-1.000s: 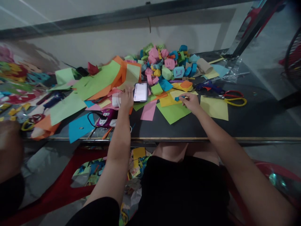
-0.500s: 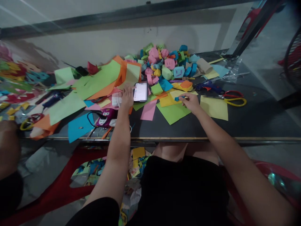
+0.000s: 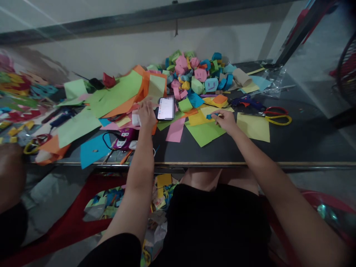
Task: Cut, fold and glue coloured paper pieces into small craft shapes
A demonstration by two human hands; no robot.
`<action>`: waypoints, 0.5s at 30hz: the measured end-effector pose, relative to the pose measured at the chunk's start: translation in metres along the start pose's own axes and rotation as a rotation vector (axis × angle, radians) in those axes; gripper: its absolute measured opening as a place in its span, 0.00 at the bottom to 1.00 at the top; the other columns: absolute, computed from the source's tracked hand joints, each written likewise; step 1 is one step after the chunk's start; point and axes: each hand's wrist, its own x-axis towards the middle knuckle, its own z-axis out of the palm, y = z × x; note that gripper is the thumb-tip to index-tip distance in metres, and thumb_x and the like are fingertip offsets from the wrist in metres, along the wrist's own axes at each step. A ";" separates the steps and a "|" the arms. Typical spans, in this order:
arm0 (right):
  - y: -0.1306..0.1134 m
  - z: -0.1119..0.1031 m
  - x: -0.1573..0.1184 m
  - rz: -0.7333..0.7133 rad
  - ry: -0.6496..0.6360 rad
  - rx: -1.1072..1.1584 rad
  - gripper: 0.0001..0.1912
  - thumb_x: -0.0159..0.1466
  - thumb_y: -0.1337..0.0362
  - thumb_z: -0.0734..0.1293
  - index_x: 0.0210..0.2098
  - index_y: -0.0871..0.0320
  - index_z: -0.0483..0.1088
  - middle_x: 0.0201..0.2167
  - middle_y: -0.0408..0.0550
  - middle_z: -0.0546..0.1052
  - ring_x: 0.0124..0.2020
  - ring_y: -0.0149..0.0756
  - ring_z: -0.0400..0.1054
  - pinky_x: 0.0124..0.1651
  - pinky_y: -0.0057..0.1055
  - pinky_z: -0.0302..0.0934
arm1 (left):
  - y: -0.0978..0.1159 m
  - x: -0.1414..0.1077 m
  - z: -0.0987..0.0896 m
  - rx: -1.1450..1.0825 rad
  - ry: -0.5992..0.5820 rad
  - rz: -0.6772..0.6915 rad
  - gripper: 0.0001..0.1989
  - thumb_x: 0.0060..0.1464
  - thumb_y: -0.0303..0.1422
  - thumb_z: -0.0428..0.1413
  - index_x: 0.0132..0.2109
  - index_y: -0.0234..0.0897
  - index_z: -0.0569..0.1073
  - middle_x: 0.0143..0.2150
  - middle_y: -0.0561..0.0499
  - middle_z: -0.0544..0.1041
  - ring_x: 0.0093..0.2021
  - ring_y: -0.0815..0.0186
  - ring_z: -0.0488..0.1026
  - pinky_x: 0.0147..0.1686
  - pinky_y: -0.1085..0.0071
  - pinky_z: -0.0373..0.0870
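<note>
Where the wall (image 3: 122,52) closes off the room at 12 o'clock: pale and plain, crossed by a dark metal rail (image 3: 116,23).
Desk (image 3: 308,137): dark grey, running from 9 to 3 o'clock; crowded on its left and centre, barer toward 3.
Room at 2 to 3 o'clock: grey floor (image 3: 314,78), a slanting metal post (image 3: 296,37), and a fan (image 3: 349,66) cut off at the view's edge.
Red chair (image 3: 65,222): at 7 to 8 o'clock, below the desk edge, with colored scraps (image 3: 109,202) showing through its opening.
Paper sheets: large green ones (image 3: 118,92) at 10 o'clock; smaller yellow (image 3: 254,128), green (image 3: 204,133) and pink (image 3: 175,130) ones around the center.
Pile of folded paper shapes (image 3: 194,76): pink, green and blue, between 12 and 1 o'clock against the wall.
Other person's hand (image 3: 11,174): blurred, at 8 to 9 o'clock.
Left hand (image 3: 147,114): at 10 to 11 o'clock, fingers loosely spread, just beside the phone; contact cannot be told.
Right hand (image 3: 224,119): near 2 o'clock, fingers narrowed in a pinch on the blue piece.
Scissors (image 3: 278,116): red and yellow handles, near 3 o'clock.
Phone (image 3: 166,109): screen lit, flat at 11 o'clock.
Blue piece (image 3: 210,116): tiny, at the right fingertips, above the yellow and green sheets.
</note>
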 end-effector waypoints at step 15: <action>0.002 0.000 0.000 -0.004 0.002 -0.022 0.24 0.56 0.43 0.74 0.37 0.58 0.80 0.18 0.43 0.72 0.20 0.32 0.67 0.24 0.29 0.58 | -0.004 0.001 0.010 0.050 -0.124 -0.066 0.37 0.67 0.52 0.29 0.38 0.43 0.81 0.63 0.45 0.76 0.66 0.51 0.68 0.71 0.44 0.54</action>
